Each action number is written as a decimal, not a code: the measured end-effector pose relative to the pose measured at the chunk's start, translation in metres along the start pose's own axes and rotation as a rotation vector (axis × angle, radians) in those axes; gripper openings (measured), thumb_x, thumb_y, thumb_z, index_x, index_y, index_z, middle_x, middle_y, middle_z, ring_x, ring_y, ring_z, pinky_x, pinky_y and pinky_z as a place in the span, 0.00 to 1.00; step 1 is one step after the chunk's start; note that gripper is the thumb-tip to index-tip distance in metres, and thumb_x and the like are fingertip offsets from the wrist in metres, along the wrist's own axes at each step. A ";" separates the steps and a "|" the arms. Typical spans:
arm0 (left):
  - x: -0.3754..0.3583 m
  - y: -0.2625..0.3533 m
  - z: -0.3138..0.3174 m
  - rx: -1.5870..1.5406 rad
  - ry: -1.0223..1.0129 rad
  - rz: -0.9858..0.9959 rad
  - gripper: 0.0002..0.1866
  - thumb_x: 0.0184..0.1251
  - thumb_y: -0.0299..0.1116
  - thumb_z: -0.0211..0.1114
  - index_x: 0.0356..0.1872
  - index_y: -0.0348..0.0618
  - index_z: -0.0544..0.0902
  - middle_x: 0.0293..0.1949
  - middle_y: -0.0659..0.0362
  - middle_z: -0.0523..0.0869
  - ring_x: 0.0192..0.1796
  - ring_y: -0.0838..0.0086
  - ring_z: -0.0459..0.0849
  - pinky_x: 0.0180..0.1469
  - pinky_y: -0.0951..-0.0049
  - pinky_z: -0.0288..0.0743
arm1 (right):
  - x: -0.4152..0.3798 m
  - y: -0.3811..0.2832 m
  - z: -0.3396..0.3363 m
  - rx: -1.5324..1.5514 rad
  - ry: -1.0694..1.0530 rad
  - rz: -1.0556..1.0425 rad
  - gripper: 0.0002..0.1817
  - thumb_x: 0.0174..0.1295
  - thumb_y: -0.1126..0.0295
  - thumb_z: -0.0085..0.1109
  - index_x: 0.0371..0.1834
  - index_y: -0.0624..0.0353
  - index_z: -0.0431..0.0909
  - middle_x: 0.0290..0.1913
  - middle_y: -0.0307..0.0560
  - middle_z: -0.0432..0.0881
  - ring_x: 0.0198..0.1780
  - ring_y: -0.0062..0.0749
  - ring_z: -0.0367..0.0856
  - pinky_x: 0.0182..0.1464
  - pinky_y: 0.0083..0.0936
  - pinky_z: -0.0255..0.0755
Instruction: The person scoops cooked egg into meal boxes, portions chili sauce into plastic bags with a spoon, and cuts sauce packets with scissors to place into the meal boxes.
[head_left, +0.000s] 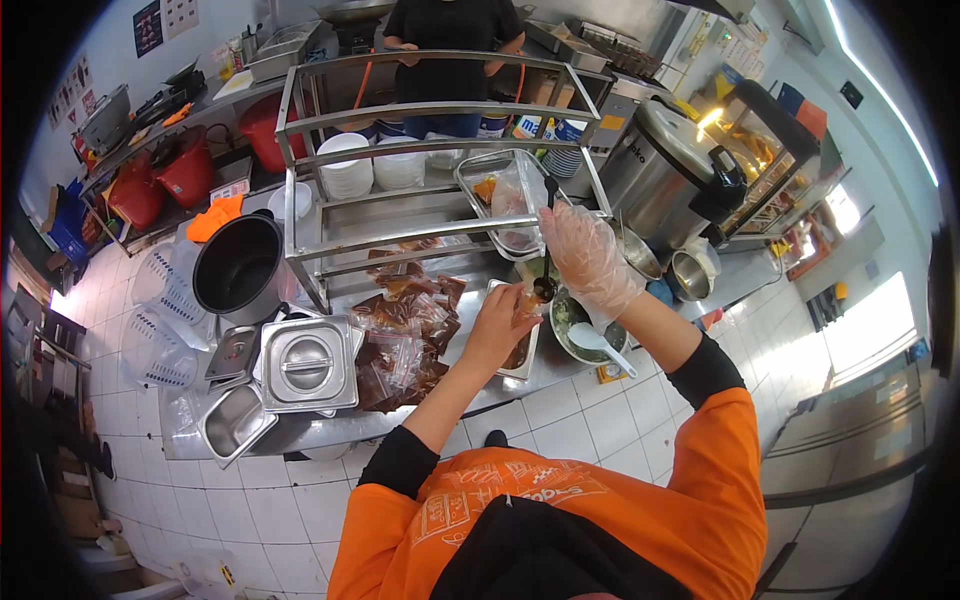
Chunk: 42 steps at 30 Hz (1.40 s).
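Observation:
My right hand, in a clear plastic glove, grips a dark ladle whose bowl hangs just over a small plastic bag. My bare left hand holds that bag open above a steel tray of brown sauce. A pile of filled brown sauce bags lies on the steel counter to the left of my left hand.
Lidded steel pans and a black pot stand at the left. A bowl with a white spoon sits to the right, a rice cooker beyond. A steel rack holds white plates. Another person stands behind it.

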<state>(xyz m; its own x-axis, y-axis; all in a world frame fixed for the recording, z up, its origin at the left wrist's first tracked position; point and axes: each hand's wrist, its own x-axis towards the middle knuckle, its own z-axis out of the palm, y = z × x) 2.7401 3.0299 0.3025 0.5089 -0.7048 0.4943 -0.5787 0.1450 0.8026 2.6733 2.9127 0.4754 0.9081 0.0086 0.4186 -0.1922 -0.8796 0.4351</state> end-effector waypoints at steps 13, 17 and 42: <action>-0.005 -0.003 -0.004 -0.031 0.050 -0.035 0.31 0.57 0.34 0.73 0.61 0.36 0.73 0.51 0.49 0.79 0.53 0.55 0.79 0.54 0.64 0.74 | -0.005 0.000 -0.006 0.311 0.147 0.236 0.14 0.73 0.64 0.45 0.37 0.63 0.74 0.26 0.59 0.77 0.32 0.56 0.78 0.33 0.46 0.71; -0.015 -0.014 -0.020 -0.129 0.163 -0.065 0.34 0.61 0.32 0.71 0.68 0.39 0.68 0.55 0.51 0.82 0.56 0.64 0.81 0.55 0.69 0.74 | -0.036 0.020 0.022 0.122 0.249 0.254 0.13 0.59 0.76 0.51 0.48 0.62 0.74 0.33 0.48 0.73 0.34 0.43 0.77 0.34 0.37 0.74; -0.100 0.098 -0.087 -0.127 0.519 -0.231 0.07 0.66 0.21 0.62 0.42 0.27 0.83 0.35 0.55 0.88 0.37 0.78 0.86 0.36 0.79 0.83 | -0.041 -0.100 0.032 1.571 0.075 -0.017 0.04 0.46 0.74 0.67 0.23 0.59 0.80 0.26 0.48 0.80 0.28 0.44 0.78 0.33 0.32 0.71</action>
<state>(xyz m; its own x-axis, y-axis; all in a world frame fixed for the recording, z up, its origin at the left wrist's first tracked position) 2.6876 3.1752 0.3607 0.8772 -0.3000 0.3749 -0.3509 0.1324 0.9270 2.6673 2.9853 0.3895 0.8772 0.0037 0.4800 0.4242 -0.4743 -0.7714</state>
